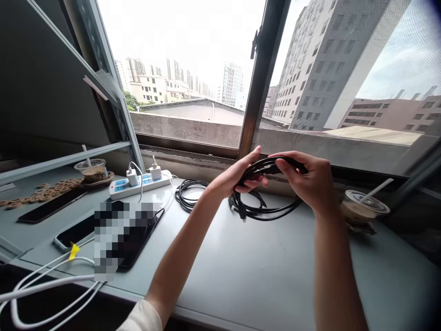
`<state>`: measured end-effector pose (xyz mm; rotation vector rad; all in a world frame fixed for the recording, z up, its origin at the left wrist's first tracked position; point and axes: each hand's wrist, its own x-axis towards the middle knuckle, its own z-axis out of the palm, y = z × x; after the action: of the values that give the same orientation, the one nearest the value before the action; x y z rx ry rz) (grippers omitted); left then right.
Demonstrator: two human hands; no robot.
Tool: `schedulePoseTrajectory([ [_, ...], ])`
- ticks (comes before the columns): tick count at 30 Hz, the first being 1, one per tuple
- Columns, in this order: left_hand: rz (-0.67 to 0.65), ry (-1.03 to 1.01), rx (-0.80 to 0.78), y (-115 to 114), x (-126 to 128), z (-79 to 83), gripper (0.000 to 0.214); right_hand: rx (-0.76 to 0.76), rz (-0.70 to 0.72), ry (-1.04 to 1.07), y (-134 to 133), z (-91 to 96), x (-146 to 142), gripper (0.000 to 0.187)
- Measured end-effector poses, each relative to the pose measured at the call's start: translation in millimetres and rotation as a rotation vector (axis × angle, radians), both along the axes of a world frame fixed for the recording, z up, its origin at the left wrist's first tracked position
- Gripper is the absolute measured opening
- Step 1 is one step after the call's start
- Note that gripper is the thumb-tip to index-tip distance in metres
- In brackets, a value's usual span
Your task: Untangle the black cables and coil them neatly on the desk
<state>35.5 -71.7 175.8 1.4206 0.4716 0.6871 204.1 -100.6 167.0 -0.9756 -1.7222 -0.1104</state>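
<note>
A looped black cable [262, 165] is held up over the table between my two hands. My left hand [231, 178] has its fingers curled round the left side of the loops, the thumb pointing up. My right hand [313, 180] pinches the right side of the loops between thumb and fingers. Below the hands show more black loops with a dark plug end [242, 210]; whether they touch the table I cannot tell. A second coil of black cable [186, 202] lies on the table left of my left hand, partly hidden by my forearm.
The grey table [248, 271] runs along a window. Left stand a white power strip [143, 184] with chargers, phones [74, 230], white cables [41, 285] and a drink cup [93, 171]. Another cup with a straw [361, 202] stands right, near my right forearm.
</note>
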Motion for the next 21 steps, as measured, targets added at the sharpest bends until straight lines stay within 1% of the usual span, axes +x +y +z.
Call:
schedulePoseTrajectory([
  [2,0.227,0.022,0.105,-3.2,5.0,-1.2,0.061,-0.019,0.000,0.056,4.5,-1.9,-0.1,0.022],
  [5,0.650,0.053,0.394,-3.8,8.3,-5.6,0.059,-0.124,0.145,0.217,10.8,-3.4,-3.0,0.025],
  [6,0.741,0.045,0.482,-2.7,7.7,-6.9,0.059,-0.178,0.203,0.280,12.1,-3.5,-4.3,0.026],
  [7,0.782,0.028,0.539,-1.2,6.3,-7.8,0.059,-0.241,0.256,0.330,12.8,-3.5,-5.4,0.027],
  [8,0.773,0.019,0.556,0.7,4.3,-8.3,0.059,-0.304,0.302,0.360,13.2,-3.5,-6.2,0.029],
  [9,0.729,0.021,0.537,2.9,2.1,-8.5,0.059,-0.357,0.337,0.369,13.2,-3.6,-6.9,0.031],
  [11,0.627,0.046,0.450,7.5,-1.9,-8.6,0.059,-0.391,0.355,0.343,12.7,-4.1,-8.1,0.036],
  [12,0.604,0.063,0.417,9.7,-3.1,-8.7,0.060,-0.368,0.340,0.315,12.3,-4.5,-9.0,0.040],
  [14,0.611,0.093,0.386,13.1,-3.6,-9.4,0.060,-0.278,0.287,0.217,10.8,-5.2,-12.2,0.049],
  [16,0.585,0.096,0.349,14.7,-2.6,-9.6,0.059,-0.194,0.221,0.083,8.8,-5.3,-16.6,0.045],
  [18,0.465,0.070,0.270,14.4,-2.1,-8.1,0.055,-0.145,0.151,-0.001,6.8,-4.4,-20.4,0.037],
  [20,0.308,0.027,0.184,13.2,-3.2,-5.3,0.050,-0.100,0.108,0.013,6.5,-3.3,-21.1,0.031],
  [21,0.245,0.013,0.154,12.7,-4.2,-3.9,0.048,-0.084,0.111,0.036,7.4,-2.9,-20.1,0.029],
])
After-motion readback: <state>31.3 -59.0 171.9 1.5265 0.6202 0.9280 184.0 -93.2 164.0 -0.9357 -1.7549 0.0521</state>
